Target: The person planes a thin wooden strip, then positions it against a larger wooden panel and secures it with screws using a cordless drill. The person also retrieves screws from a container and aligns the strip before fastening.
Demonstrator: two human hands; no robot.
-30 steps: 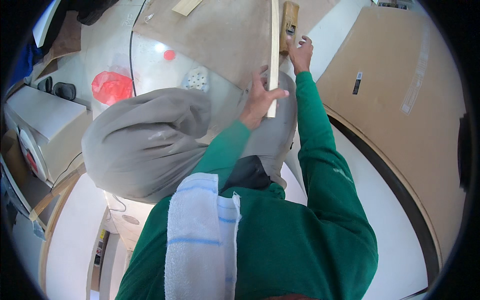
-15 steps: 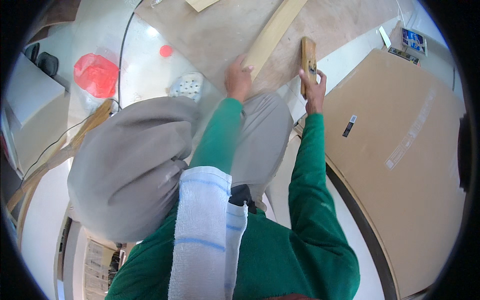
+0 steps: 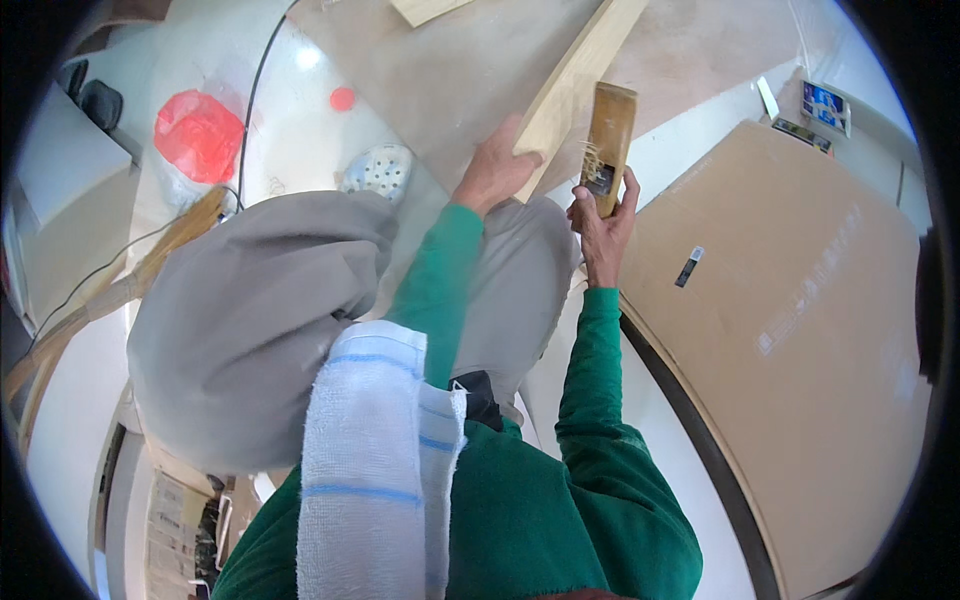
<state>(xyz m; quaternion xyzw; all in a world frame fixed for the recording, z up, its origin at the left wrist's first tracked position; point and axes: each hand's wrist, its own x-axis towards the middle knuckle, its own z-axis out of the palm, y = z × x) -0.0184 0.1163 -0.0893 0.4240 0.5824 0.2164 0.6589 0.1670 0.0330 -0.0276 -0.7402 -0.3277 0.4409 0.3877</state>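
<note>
My left hand (image 3: 495,167) grips the near end of a long pale wooden board (image 3: 580,85), fingers wrapped at its edge. The board slants away to the upper right, its near end close to my knee. In my right hand (image 3: 605,228) is a wooden hand plane (image 3: 610,135), held at its near end. Curled shavings stick out of the plane's throat, by its dark opening. The plane is beside the board's right side, its top turned toward me; whether the two touch I cannot tell.
A large cardboard sheet (image 3: 790,330) lies at the right, with small boxes (image 3: 826,108) beyond it. Another pale wood piece (image 3: 425,8) is at the far edge. To the left are a red plastic bag (image 3: 198,137), a black cable (image 3: 252,100) and a perforated white shoe (image 3: 380,170).
The plane has come nearer and turned, so its top and the shavings now show. My left hand has tilted the board, and its near end has shifted slightly right and closer.
</note>
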